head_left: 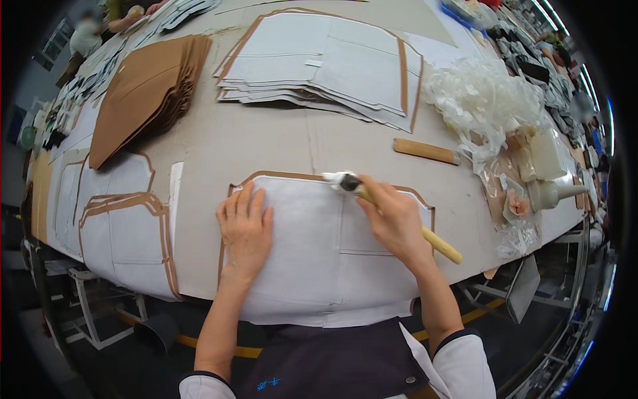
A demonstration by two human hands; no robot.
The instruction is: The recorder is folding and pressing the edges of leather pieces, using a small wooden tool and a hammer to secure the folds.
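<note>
In front of me lies a white panel (296,266) with a brown border along its far and side edges, a seam running down it and its near edge hanging past the table. My left hand (244,229) rests flat on the panel's left part, fingers stretched toward the far edge. My right hand (393,219) is wrapped round the pale wooden handle of a hammer (445,246). Its dark and white head is at the panel's far brown edge, right of the middle; whether it touches is hard to tell. The handle slants down to the right.
Beyond lie a stack of white panels (279,60) and a brown stack (136,93). More bordered panels (133,233) are at left. A wooden strip (425,151), crumpled clear plastic (485,100) and a white bottle (548,194) stand right. People work in the distance.
</note>
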